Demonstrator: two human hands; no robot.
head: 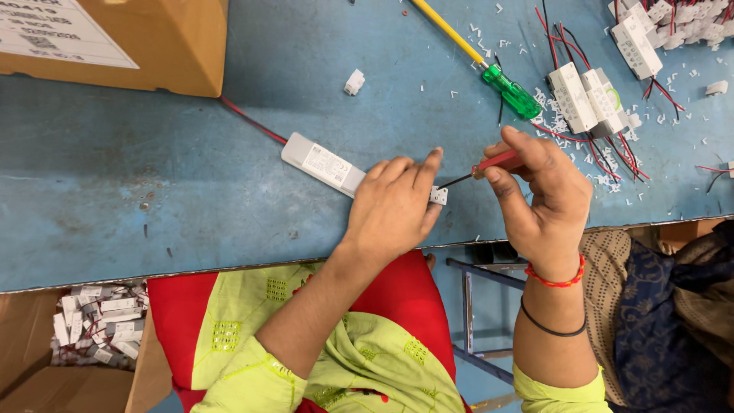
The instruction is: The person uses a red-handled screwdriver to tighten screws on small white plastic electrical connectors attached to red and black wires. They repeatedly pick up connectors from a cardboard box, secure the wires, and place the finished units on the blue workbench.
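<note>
On the worn blue table [191, 191], pinning the long white box [323, 164] flat under the clenched left hand [394, 206], keeping the right hand [544, 200] gripped on the red screwdriver [489, 165], tip square against the small white connector [438, 196], turning gently without slipping.

Left hand [394, 205] flat, palm down, fingers pressed at the table edge [229, 264]; right hand [539, 191] just beyond it, fingers pinched closed, wrist bent.
</note>
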